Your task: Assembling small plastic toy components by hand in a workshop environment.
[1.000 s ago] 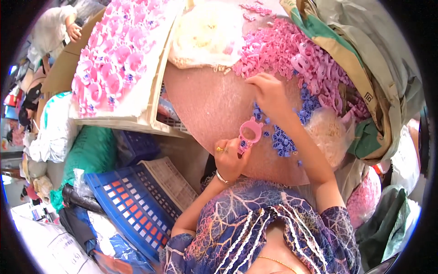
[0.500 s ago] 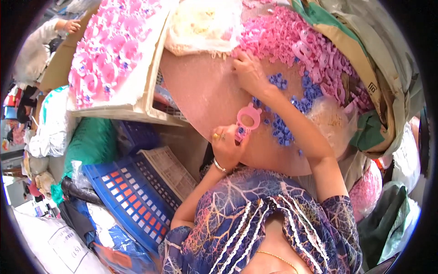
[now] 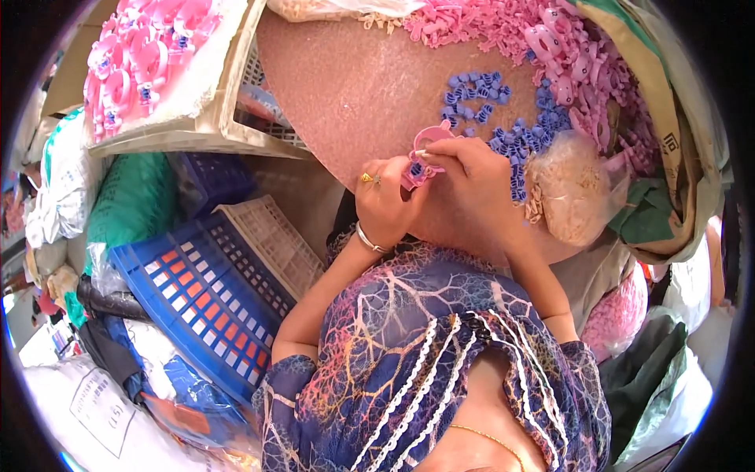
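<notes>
A pink plastic toy piece (image 3: 425, 132), ring-shaped with small ears and a short handle, is held over the near edge of the pinkish table (image 3: 346, 86). My left hand (image 3: 384, 206) grips its handle, where a small blue part shows. With thumb and fingers pinched, my right hand (image 3: 481, 177) meets the ring from the right and covers part of it. Whatever lies in that pinch is hidden. Small blue plastic parts (image 3: 519, 141) lie scattered just beyond my right hand. Behind them spreads a heap of small pink parts (image 3: 464, 27).
At the far left, a cream crate (image 3: 181, 134) carries pink ring-shaped pieces. Blue plastic baskets (image 3: 197, 291) stand low on the left. A clear bag of beige pieces (image 3: 574, 189) sits right of my right forearm. Folded sacking (image 3: 668, 157) borders the table's right side.
My right hand has come back from the pink heap's edge to the ring piece in my left hand. The left hand keeps its hold. The whole view has shifted.
</notes>
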The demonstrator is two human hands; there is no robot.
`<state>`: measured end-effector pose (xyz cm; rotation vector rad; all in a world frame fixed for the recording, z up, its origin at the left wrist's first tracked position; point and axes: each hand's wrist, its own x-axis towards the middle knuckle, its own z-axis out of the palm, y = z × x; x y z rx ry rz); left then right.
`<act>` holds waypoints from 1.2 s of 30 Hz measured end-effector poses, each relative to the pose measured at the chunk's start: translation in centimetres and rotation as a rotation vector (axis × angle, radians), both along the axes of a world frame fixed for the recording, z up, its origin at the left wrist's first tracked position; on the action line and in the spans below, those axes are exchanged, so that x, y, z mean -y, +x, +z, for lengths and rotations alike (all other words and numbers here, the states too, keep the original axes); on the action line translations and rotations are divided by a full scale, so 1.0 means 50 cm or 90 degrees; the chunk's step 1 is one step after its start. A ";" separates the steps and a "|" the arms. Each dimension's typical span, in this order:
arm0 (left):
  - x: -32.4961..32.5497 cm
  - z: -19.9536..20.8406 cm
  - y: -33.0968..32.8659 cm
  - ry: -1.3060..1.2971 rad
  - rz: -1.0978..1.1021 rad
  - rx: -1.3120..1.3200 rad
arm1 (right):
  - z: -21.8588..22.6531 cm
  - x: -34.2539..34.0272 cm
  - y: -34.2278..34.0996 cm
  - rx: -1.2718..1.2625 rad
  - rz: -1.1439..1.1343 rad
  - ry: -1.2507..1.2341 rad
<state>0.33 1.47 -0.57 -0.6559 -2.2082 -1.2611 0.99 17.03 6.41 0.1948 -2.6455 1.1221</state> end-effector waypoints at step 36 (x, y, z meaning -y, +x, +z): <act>0.014 -0.008 -0.005 0.016 -0.075 -0.089 | 0.024 -0.013 -0.048 -0.117 0.271 0.229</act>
